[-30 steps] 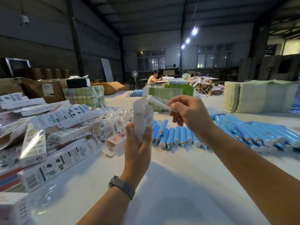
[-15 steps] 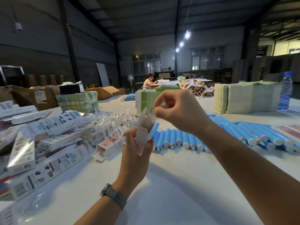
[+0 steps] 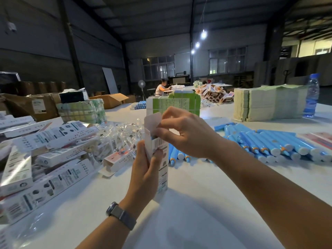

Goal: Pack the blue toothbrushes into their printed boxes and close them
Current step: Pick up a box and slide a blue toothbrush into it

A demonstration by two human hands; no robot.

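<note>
My left hand (image 3: 145,169) grips a white printed box (image 3: 162,169) held upright over the table, its top flap (image 3: 152,121) standing open. My right hand (image 3: 186,132) is at the box's mouth, fingers curled, pinching at the top flap's edge. A bit of blue shows inside the opening. Rows of blue toothbrushes (image 3: 269,146) lie on the white table to the right and behind the box. Several closed printed boxes (image 3: 52,139) are piled at the left.
Crumpled clear plastic bags (image 3: 122,135) lie behind the box pile. A green-and-white carton stack (image 3: 179,103) stands behind my hands, pale flat stacks (image 3: 267,103) and a water bottle (image 3: 311,96) at the right. A person (image 3: 161,88) sits at a far table.
The box has come down lower and nearer, and stands upright. My right hand has moved from holding a clear-wrapped piece above the box to the open flap at its top.
</note>
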